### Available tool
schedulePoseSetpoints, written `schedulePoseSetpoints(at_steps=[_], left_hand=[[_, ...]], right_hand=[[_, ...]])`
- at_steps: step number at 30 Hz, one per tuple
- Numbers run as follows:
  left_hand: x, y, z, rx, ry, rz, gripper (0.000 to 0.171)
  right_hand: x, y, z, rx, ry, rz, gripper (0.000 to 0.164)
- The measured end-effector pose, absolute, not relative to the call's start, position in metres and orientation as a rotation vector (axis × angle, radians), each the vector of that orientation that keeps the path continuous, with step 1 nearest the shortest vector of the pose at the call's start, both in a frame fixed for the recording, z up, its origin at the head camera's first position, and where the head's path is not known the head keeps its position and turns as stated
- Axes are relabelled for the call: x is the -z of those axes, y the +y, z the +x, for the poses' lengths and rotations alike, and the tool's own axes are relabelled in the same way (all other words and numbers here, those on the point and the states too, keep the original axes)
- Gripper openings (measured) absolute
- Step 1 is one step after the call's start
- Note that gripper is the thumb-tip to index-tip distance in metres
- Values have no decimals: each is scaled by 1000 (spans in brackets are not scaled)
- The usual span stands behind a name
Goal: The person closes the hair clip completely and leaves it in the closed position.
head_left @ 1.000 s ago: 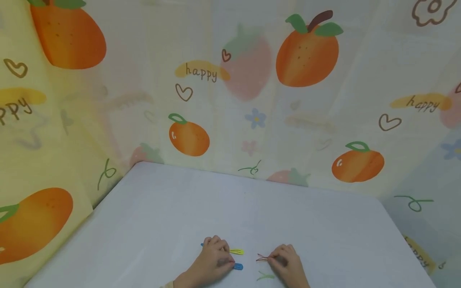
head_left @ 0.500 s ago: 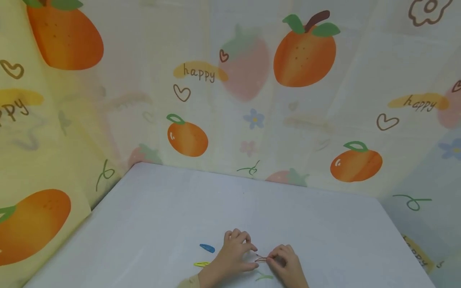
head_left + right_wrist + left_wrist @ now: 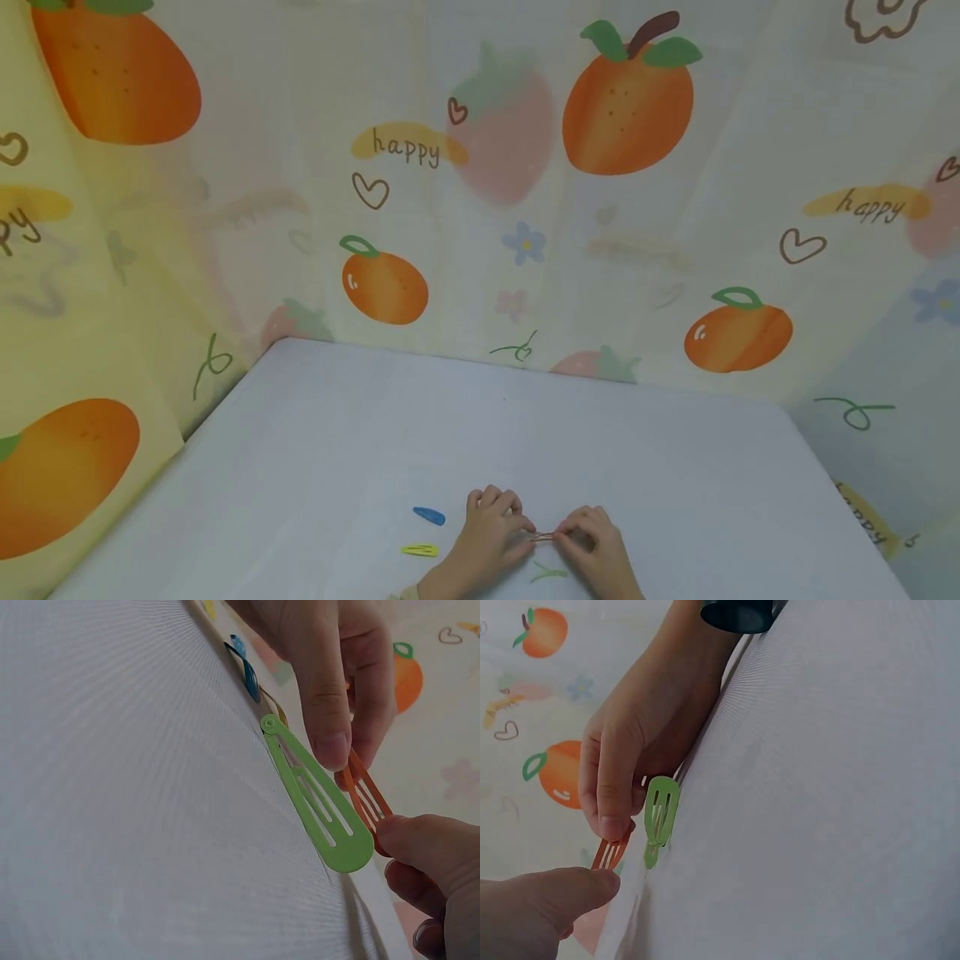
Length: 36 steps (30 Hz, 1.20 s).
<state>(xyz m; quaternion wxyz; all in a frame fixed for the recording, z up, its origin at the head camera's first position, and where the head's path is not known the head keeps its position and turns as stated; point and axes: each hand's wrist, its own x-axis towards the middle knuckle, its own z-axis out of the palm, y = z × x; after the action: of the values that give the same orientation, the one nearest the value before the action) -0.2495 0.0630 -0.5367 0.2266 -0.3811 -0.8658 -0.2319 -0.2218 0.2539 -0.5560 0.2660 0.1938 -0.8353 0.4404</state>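
My left hand [image 3: 491, 533] and right hand [image 3: 597, 546] pinch opposite ends of an orange snap hair clip [image 3: 543, 537] between thumbs and fingers, low over the table. The wrist views show the orange clip [image 3: 611, 853] with slots along its body; its ends are covered by fingertips. Just nearer than the hands, a light green snap hair clip [image 3: 550, 572] lies on the table, its arms spread apart. The right wrist view shows this green clip [image 3: 322, 802] large, beside the orange one.
Left of the left hand lie a blue hair clip [image 3: 429, 516] and a yellow hair clip [image 3: 420, 550]. Another blue clip [image 3: 249, 679] shows near the left hand in the right wrist view. A fruit-print curtain [image 3: 480, 275] stands behind the white table [image 3: 360, 433].
My left hand has moved right from beside the blue and yellow clips and now pinches the orange clip's left end. The orange clip's arms look closer together. The right hand stays in place.
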Motion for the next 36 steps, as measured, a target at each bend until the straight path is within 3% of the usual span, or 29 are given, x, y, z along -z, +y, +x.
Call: schedulePoseSetpoints(at_steps=[12,24,36], left_hand=[[541,71,-250,842,-2420,-998,5],[537,75,-249,1077,-2393,-960,5],[532,70,-251,1155,-2472,-984,7]], right_hand=[[517,247,-209,-1248,-2264,656,21],[517,244,-208,-1354,-2330,587,18],[522,250,-213,-1538,-2285,764,20]])
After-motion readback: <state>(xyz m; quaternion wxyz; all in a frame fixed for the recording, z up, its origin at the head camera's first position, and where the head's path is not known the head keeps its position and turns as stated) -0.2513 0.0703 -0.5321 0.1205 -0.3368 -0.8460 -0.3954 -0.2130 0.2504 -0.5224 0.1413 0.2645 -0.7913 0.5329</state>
